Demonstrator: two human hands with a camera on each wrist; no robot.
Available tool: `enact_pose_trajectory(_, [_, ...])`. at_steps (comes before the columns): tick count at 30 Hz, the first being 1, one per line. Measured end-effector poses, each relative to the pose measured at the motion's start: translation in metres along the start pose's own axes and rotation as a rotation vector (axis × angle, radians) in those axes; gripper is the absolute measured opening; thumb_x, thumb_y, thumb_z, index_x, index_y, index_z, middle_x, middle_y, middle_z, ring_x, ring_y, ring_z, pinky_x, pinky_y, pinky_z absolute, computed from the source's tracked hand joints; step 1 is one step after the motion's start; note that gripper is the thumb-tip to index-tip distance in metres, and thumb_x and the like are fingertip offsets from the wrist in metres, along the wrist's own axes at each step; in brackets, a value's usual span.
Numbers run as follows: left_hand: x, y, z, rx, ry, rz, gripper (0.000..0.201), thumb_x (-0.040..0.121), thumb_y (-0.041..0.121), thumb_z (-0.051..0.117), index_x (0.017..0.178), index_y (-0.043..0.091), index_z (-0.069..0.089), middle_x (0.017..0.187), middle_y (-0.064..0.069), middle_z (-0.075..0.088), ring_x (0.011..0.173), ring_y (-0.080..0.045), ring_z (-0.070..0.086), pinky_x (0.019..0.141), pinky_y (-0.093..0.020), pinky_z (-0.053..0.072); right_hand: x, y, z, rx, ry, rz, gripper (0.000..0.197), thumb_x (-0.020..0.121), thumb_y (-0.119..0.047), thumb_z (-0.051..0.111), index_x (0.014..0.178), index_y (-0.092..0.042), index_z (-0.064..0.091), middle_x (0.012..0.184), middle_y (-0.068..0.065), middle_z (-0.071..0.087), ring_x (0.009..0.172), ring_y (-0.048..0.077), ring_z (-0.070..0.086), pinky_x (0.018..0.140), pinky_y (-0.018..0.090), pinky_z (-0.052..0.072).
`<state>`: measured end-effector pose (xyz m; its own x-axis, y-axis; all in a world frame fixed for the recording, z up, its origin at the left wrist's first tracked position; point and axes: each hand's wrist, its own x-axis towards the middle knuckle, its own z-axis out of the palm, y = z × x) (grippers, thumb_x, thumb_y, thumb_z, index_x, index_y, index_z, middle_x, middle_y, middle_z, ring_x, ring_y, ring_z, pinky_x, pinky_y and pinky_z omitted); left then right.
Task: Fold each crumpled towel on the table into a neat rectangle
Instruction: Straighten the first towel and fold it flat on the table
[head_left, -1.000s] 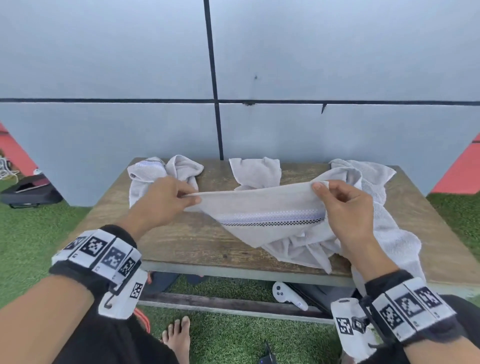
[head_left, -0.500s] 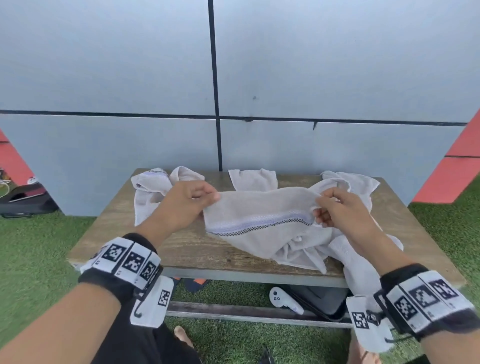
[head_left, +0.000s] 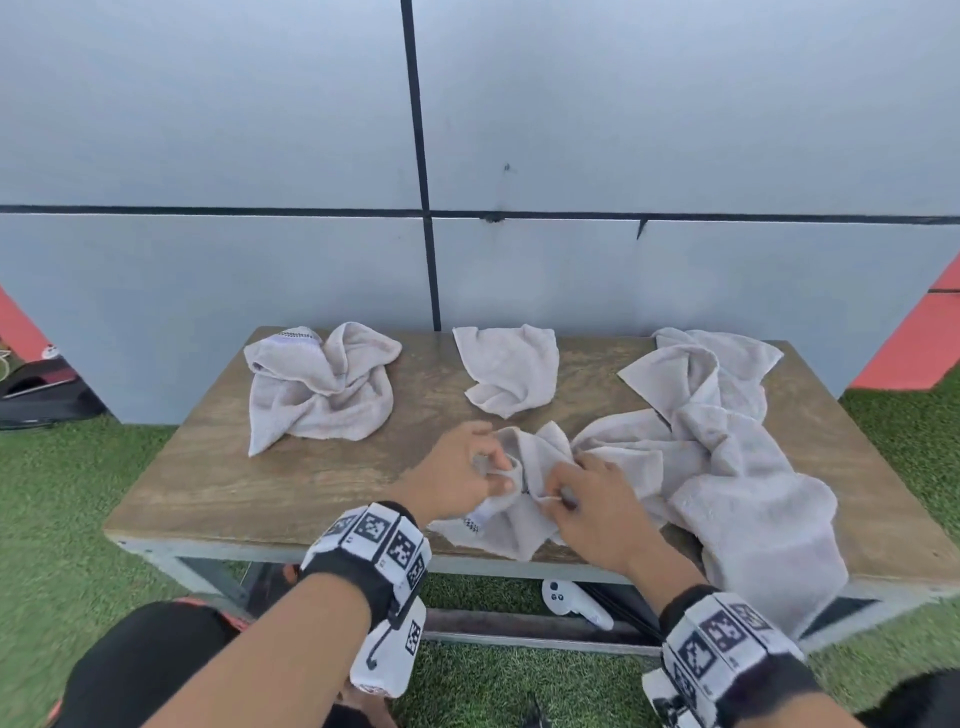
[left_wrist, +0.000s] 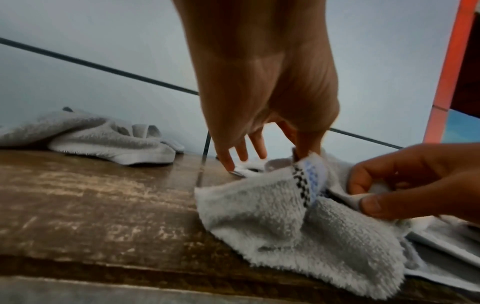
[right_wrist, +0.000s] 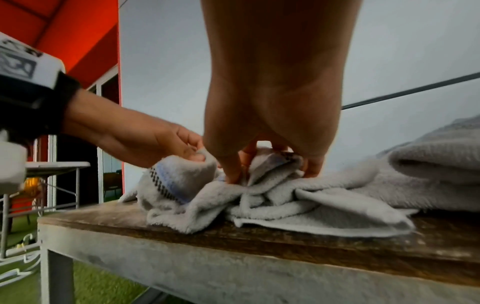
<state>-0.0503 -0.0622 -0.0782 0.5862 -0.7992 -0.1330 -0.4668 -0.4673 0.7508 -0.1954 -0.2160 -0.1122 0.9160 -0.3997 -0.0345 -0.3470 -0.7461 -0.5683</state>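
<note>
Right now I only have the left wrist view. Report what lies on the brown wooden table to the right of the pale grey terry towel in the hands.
Observer: A big heap of pale grey towelling lies there, beside the pale grey terry towel.
Operator: Check its near end.
Observer: It hangs over the front edge of the brown wooden table.
Operator: Look underneath.
Observer: A white handheld controller lies on the green turf.

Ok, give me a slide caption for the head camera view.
Both hands gather a striped towel on the wooden table.
</note>
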Motion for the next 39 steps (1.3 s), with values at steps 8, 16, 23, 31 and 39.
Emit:
enact_pose_trajectory(8, [-0.007,-0.023,0.001,0.007,-0.259,-0.013,0.014,0.080,0.033,0.081,0.088,0.026,0.072,0.144,0.024,0.035,0.129,0.000,0.040,0.114,-0.036,0.024,-0.002,0.006,0.001,0.090,-0.042,-0.091,0.008,0.086,-0.029,0.065,0.087,-0.037,0.061,0.116,-0.010,0.047,0.118,0.012,0.042,0.099,0.034,0.037])
enact_pose_trajectory(16, [0.005,-0.001,-0.032,-0.013,-0.244,0.125,0.011,0.078,0.017,0.084,0.083,0.026,0.078,0.090,0.018,0.071,0.087,0.002,0.065,0.082,-0.011,0.044,0.021,-0.041,-0.032,0.130,-0.030,-0.260,0.005,0.087,-0.017,0.067,0.083,-0.021,0.069,0.090,-0.002,0.055,0.083,0.010,0.056,0.077,0.027,0.043])
enact_pose_trajectory(23, [0.072,0.067,-0.178,0.065,0.329,0.343,0.019,0.074,0.006,0.086,0.085,0.020,0.079,0.104,-0.004,0.067,0.097,-0.014,0.065,0.090,-0.014,0.044,0.148,-0.124,-0.130,0.266,0.306,-0.390,0.011,0.088,-0.020,0.074,0.088,-0.030,0.069,0.098,-0.001,0.054,0.088,0.000,0.053,0.081,0.000,0.033])
enact_pose_trajectory(31, [0.139,0.042,-0.309,0.390,0.916,0.176,0.005,0.086,0.013,0.072,0.083,0.016,0.073,0.110,-0.013,0.047,0.102,-0.027,0.050,0.086,-0.024,0.036,0.291,-0.178,-0.182,0.107,0.534,-0.224,0.010,0.091,-0.027,0.062,0.095,-0.024,0.071,0.106,0.007,0.045,0.113,0.029,0.043,0.087,0.020,0.025])
enact_pose_trajectory(39, [0.128,-0.014,-0.358,0.169,1.027,-0.227,0.014,0.089,0.018,0.053,0.093,0.022,0.065,0.085,-0.014,0.070,0.071,-0.036,0.069,0.072,-0.046,0.062,0.332,-0.170,-0.167,0.187,0.417,-0.071,0.011,0.096,-0.021,0.050,0.098,-0.016,0.059,0.094,0.006,0.066,0.093,0.031,0.061,0.087,0.040,0.052])
